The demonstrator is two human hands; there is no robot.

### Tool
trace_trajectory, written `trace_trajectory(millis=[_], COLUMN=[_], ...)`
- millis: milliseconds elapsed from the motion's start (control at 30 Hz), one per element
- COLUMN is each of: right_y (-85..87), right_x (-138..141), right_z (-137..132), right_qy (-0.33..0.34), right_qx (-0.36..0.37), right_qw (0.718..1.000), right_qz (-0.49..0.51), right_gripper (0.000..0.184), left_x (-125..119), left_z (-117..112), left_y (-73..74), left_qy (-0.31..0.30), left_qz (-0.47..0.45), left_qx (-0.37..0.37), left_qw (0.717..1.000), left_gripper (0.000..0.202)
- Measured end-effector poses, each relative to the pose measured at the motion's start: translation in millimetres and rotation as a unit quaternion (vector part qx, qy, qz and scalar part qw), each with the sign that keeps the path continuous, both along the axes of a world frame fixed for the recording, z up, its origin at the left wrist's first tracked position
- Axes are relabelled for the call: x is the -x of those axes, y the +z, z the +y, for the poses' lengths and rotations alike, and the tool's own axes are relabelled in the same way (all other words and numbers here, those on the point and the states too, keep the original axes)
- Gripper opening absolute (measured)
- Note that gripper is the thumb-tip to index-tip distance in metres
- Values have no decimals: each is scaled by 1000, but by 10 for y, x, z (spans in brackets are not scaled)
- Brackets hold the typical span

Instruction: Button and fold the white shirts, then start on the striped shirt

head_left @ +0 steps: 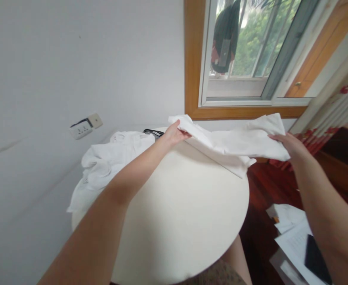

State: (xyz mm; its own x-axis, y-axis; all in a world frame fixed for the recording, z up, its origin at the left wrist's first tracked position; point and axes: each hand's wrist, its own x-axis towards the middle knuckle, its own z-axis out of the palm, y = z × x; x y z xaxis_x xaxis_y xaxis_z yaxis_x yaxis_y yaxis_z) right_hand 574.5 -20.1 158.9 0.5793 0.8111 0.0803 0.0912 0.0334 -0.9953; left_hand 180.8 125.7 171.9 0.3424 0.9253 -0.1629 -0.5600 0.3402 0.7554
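A folded white cloth garment (233, 140) is stretched between my two hands over the far right part of the round table. My left hand (175, 134) is closed on its left end, thumb on top. At the opposite end, my right hand (287, 143) pinches the cloth, out past the table's edge. The middle of the garment sags, and a lower fold hangs near the tabletop. Its exact kind cannot be made out. Left of my left forearm lies a heap of white clothes (105, 158), rumpled and partly hidden by my arm.
The round white table (186, 213) stands against the wall. Dark metal-like items (154, 133) lie at its back edge. A wall socket (81, 130) is at left, a wood-framed window (236, 111) behind. Papers (295, 241) are piled low at right, near a patterned curtain (334, 114).
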Motion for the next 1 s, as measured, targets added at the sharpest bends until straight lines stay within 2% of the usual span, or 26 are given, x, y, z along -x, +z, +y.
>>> trace_trajectory(millis=[67, 133, 167, 233, 300, 400, 500, 633, 667, 733, 800, 867, 933, 1000], right_y=[-121, -328, -456, -734, -993, -1251, -1330, -1301, -1286, -1251, -1218, -1205, -1228, -1289], right_x=[78, 196, 265, 413, 548, 666, 659, 517, 470, 386, 350, 398, 537, 730], right_z=[176, 343, 413, 510, 551, 536, 480, 380, 354, 307, 277, 268, 279, 303], right_qy=[19, 27, 30, 46, 48, 44, 52, 99, 110, 92, 25, -19, 13, 96], right_qx=[-32, -25, -2, 63, 147, 194, 185, 180, 174, 152, 122, 90, 80, 111], right_qw=[999, 999, 1000, 997, 985, 973, 977, 978, 977, 969, 930, 857, 790, 748], right_qz=[19, 19, 7, -23, -71, -116, -93, -40, -63, -174, -345, -506, -608, -647], right_gripper=[34, 40, 41, 43, 44, 42, 41, 46, 51, 69, 87, 88, 72, 58], left_x=[-123, -194, -216, -248, -284, -371, -482, -612, -638, -680, -696, -676, -611, -502], left_z=[376, 615, 669, 655, 530, 309, 180, 83, 46, -61, -208, -383, -570, -756], left_y=[89, 19, -81, -379, -729, -1159, -1374, -1434, -1435, -1435, -1439, -1447, -1458, -1469], left_qy=[19, 53, 64, 65, 69, 75, 99, 127, 129, 119, 99, 82, 75, 68], left_qz=[-12, -9, 10, 80, 191, 245, 282, 339, 351, 394, 451, 495, 506, 504], left_qx=[-12, -15, -7, 17, 32, 39, -2, -88, -113, -184, -277, -366, -430, -476], left_qw=[1000, 998, 998, 995, 979, 966, 954, 928, 920, 893, 843, 784, 744, 718], left_gripper=[39, 40, 40, 41, 39, 42, 53, 57, 56, 53, 52, 52, 52, 51])
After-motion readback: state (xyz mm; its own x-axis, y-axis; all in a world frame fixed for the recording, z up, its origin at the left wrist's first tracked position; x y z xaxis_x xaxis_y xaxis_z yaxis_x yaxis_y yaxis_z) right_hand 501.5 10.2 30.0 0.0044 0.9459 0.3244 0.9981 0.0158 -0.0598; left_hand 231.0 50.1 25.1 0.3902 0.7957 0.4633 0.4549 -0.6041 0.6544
